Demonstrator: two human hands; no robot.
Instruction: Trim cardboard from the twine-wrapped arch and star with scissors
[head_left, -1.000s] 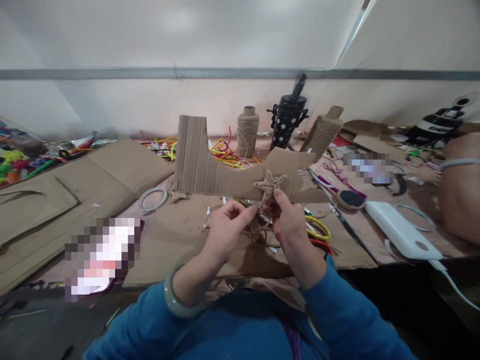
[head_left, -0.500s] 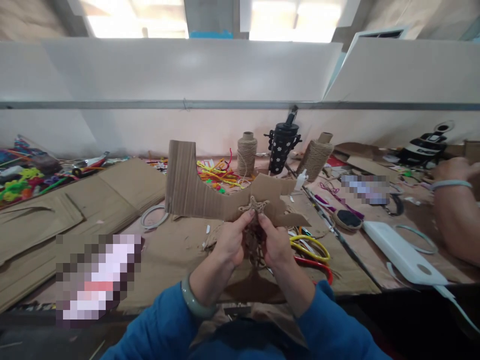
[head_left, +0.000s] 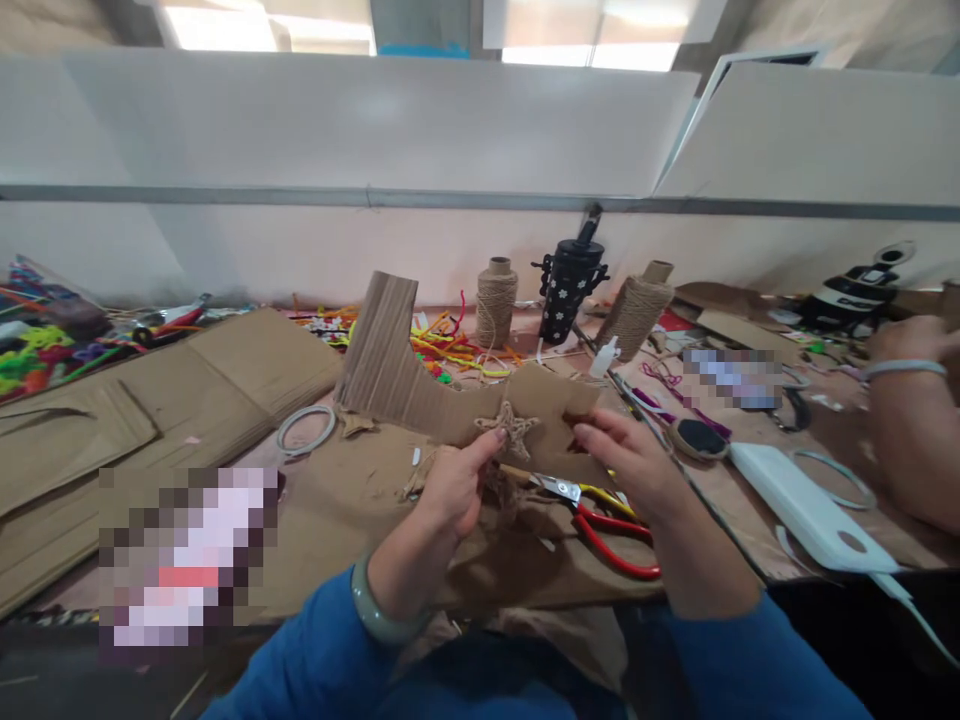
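My left hand (head_left: 451,488) is closed on the lower edge of a cut piece of cardboard (head_left: 382,365). Its thumb presses on a star made of twine (head_left: 517,430) that lies against the cardboard's face. At the cardboard's notched right end, my right hand (head_left: 634,462) has thumb and fingers closed around the edge. Loose brown strands (head_left: 510,495) hang or lie below the left hand; where they attach I cannot tell. Beneath the right hand lie scissors (head_left: 615,565) with red handles, their blades partly under the cardboard.
Two twine spools (head_left: 495,305) and a black flowered tumbler (head_left: 566,300) stand at the back, near a small glue bottle (head_left: 603,358). Flat cardboard sheets (head_left: 225,375) lie left. A white power bank (head_left: 806,510) is at right, near another person's arm (head_left: 915,440).
My right hand has moved from beside the star to the cardboard's right end. The cardboard has tilted, its right end lower. The star and the red-handled scissors show more fully.
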